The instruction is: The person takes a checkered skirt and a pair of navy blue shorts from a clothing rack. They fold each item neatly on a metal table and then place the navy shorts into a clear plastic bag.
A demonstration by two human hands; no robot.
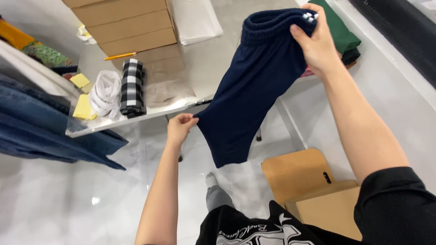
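Right hand [318,43] fingers clamp navy shorts [254,86] at waistband; left hand [180,128] fingers pinch leg hem, above table [204,63] edge.

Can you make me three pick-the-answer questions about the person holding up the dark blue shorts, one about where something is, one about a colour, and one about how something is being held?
1. Where does the black-and-white checked cloth lie?
A. on the table beside the white rolled cloth
B. on the floor
C. inside the open cardboard box

2. What colour is the folded garment behind the right hand?
A. red
B. green
C. purple

3. How are the shorts held?
A. folded flat on the table
B. crumpled in one hand
C. hanging in the air between both hands

Answers:
1 A: the checked cloth rests on the table next to the white rolled cloth.
2 B: the folded garment is green.
3 C: the right hand grips the waistband of the navy shorts and the left hand pinches a leg edge.
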